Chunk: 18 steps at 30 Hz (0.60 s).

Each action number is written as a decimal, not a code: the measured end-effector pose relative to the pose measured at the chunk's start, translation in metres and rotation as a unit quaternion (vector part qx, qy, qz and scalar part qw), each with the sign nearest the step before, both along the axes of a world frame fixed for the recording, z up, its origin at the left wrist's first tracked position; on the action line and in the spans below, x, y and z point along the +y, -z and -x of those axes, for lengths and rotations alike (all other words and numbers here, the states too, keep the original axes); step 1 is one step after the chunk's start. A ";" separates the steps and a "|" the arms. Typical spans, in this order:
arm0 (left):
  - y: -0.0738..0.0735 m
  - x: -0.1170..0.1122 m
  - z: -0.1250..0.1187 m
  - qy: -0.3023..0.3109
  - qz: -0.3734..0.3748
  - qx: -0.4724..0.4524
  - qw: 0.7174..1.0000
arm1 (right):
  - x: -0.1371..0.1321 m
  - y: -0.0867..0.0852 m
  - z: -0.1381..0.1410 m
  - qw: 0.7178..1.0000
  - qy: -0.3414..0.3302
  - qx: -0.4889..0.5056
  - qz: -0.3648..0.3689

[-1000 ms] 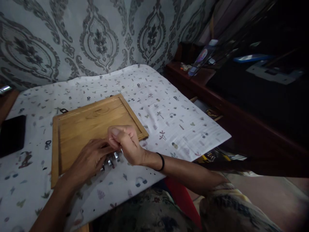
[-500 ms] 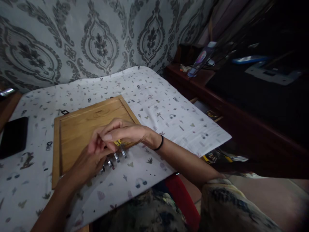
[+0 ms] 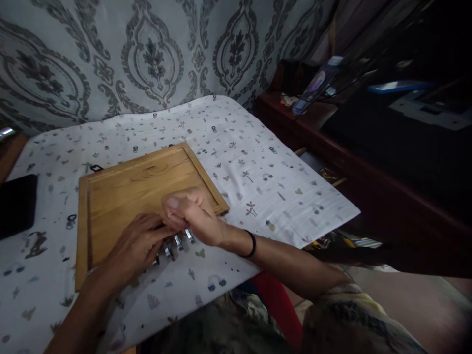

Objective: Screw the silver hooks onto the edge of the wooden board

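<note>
Two hands work at the near edge of one wooden panel (image 3: 136,184), which lies flat on one table covered with a white printed cloth (image 3: 295,182), closer to the table's near edge than to its far one. The left hand (image 3: 138,241) rests on the panel's near edge, fingers close together; whether they clamp anything cannot be told. The right hand (image 3: 191,214) is curled closed just beside it, thumb over the fingers, its contents hidden. One black band (image 3: 251,243) circles the right wrist. At least four metal rings (image 3: 178,242) stand in a row along the panel's near edge, partly covered by the hands. One dark tab (image 3: 96,168) juts near its far left corner. One flat black object (image 3: 18,205) lies at the table's left edge. Beyond the right edge, one bottle (image 3: 317,86) leans on a dark red cabinet (image 3: 368,179).
</note>
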<state>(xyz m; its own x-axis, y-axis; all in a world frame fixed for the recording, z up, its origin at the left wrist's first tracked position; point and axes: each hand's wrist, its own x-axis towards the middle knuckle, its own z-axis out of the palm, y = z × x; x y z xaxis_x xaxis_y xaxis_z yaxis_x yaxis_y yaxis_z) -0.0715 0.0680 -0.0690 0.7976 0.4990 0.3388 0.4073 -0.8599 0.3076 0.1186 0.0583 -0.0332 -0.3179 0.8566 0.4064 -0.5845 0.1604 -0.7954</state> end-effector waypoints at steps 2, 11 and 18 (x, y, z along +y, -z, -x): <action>-0.006 -0.001 -0.002 0.009 0.001 0.002 1.000 | -0.009 0.005 0.003 0.998 0.055 0.002 -0.028; -0.006 -0.001 -0.004 -0.002 0.025 -0.002 1.000 | 0.006 -0.011 -0.021 0.987 -0.110 -0.118 -0.018; -0.015 -0.005 -0.008 -0.027 0.074 -0.009 0.997 | 0.030 -0.026 -0.034 0.950 -0.253 -0.167 -0.072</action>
<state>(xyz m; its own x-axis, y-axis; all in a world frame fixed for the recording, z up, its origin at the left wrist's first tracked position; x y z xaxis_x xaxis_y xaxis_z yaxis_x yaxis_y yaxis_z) -0.0640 0.0633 -0.0537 0.7631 0.5861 0.2722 0.4443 -0.7817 0.4376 0.1522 0.0878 -0.0074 -0.8056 0.5035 0.3121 -0.3346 0.0481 -0.9411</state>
